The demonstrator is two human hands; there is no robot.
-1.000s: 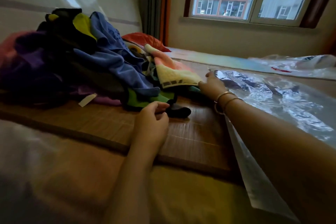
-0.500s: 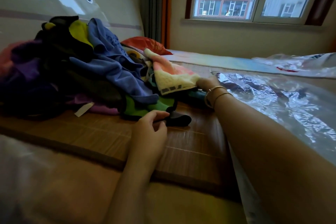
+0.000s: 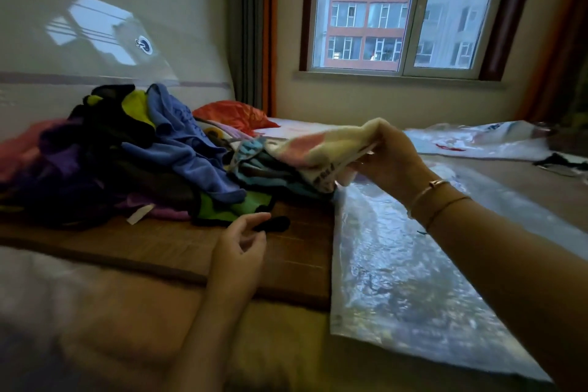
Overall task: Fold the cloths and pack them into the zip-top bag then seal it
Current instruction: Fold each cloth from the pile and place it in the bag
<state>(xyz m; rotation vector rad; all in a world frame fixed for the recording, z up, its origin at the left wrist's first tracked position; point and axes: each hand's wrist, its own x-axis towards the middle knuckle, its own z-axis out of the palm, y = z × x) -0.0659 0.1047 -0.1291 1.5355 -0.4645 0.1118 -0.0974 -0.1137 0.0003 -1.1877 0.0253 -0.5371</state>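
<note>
A heap of coloured cloths (image 3: 133,156) lies on the left of a brown mat (image 3: 178,248): blue, purple, black, green. My right hand (image 3: 391,156) grips the edge of a cream, pink and yellow towel (image 3: 315,149) and holds it lifted off the heap, above the mat. My left hand (image 3: 240,245) hovers low over the mat near a small black cloth (image 3: 276,223), fingers loosely curled and holding nothing. A large clear zip-top bag (image 3: 413,280) lies flat on the bed at the right, under my right forearm.
A second crumpled plastic bag (image 3: 483,140) lies further back on the right. A red pillow (image 3: 235,113) sits behind the heap. A white wall runs along the left, and a window is straight ahead.
My right hand took hold of the cream and pink towel at the heap's edge and lifted it up and to the right. My left hand stayed near the black cloth.
</note>
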